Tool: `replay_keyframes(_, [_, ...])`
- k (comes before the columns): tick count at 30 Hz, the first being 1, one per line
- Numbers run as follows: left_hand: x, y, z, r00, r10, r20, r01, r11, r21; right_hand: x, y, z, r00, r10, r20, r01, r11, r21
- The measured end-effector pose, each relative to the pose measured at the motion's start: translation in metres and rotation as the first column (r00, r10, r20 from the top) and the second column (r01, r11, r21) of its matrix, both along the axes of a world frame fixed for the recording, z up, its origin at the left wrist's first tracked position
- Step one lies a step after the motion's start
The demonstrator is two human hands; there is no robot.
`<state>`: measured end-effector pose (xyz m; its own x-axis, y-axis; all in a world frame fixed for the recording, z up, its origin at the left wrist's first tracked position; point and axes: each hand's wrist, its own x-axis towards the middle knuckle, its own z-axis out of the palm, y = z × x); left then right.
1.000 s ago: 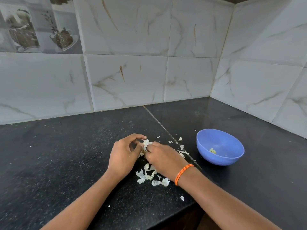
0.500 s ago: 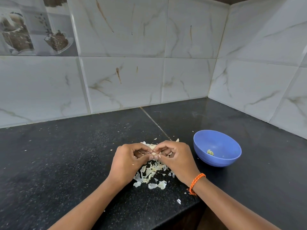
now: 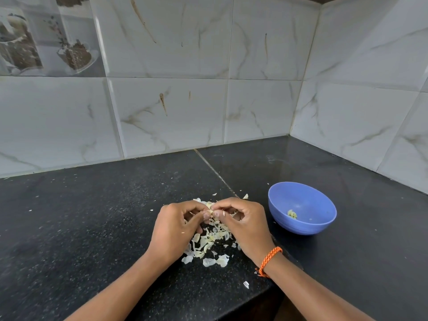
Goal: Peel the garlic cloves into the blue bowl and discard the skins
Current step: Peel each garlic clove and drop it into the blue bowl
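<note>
Grip: both hands pinch one small garlic clove point(image 3: 209, 212) between thumb and fingertips, left hand point(image 3: 174, 228) and right hand point(image 3: 240, 224) meeting just left of the blue bowl point(image 3: 302, 208), fingers curled tight round it.
Skins: a loose heap of peeled skins point(image 3: 209, 244) lies on the black table point(image 3: 92, 228) under the hands, left of the bowl.
Bowl: one peeled clove point(image 3: 292, 214) sits inside; little else shows.
Advice: I'd hold the clove steady with the left and strip with the right thumbnail, low over the heap so flakes land there.
Risk: thin flakes may drift into the bowl.
Wall: marbled tiles point(image 3: 173, 107) stand behind the bowl.
</note>
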<state>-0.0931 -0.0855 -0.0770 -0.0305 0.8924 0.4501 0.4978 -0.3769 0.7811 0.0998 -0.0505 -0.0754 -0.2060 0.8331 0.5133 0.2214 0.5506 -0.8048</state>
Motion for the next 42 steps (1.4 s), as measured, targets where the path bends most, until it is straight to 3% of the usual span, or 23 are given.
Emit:
replay_keyframes(8, [0.004,-0.001,-0.001,0.998,0.018,-0.054,-0.013,0.996,0.086,-0.005,0.004,-0.003,1.000,-0.005,-0.008,0.005,0.999,-0.039])
replay_keyframes(17, [0.010,-0.006,0.001,0.950,0.130,-0.285,-0.096,0.987,0.129,-0.010,0.002,-0.002,0.988,-0.122,0.097,0.117,0.991,0.063])
replay_keyframes(24, [0.006,-0.002,-0.005,0.912,0.173,-0.372,-0.122,0.980,0.158,-0.011,0.002,0.000,0.998,-0.060,-0.017,0.060,0.998,0.005])
replay_keyframes(27, [0.005,-0.002,-0.001,0.939,0.191,-0.284,-0.160,0.978,0.131,-0.008,0.006,0.000,0.999,-0.028,-0.037,0.028,1.000,-0.008])
replay_keyframes(30, [0.003,-0.001,0.004,0.997,0.071,-0.034,-0.070,0.997,0.042,-0.006,0.005,0.003,0.999,-0.005,-0.054,0.004,1.000,-0.018])
replay_keyframes(34, [0.005,-0.004,0.010,0.975,-0.013,0.223,0.020,0.999,-0.030,-0.006,0.003,0.007,0.993,0.010,-0.121,-0.020,0.997,-0.081])
replay_keyframes(39, [0.005,-0.005,0.011,0.949,-0.017,0.316,0.034,0.998,-0.050,-0.007,0.001,0.007,0.996,-0.024,-0.085,0.025,1.000,0.007])
replay_keyframes(42, [0.005,-0.007,0.011,0.970,0.008,0.245,-0.003,1.000,-0.020,-0.009,-0.001,0.008,0.998,-0.056,-0.019,0.057,0.993,0.104])
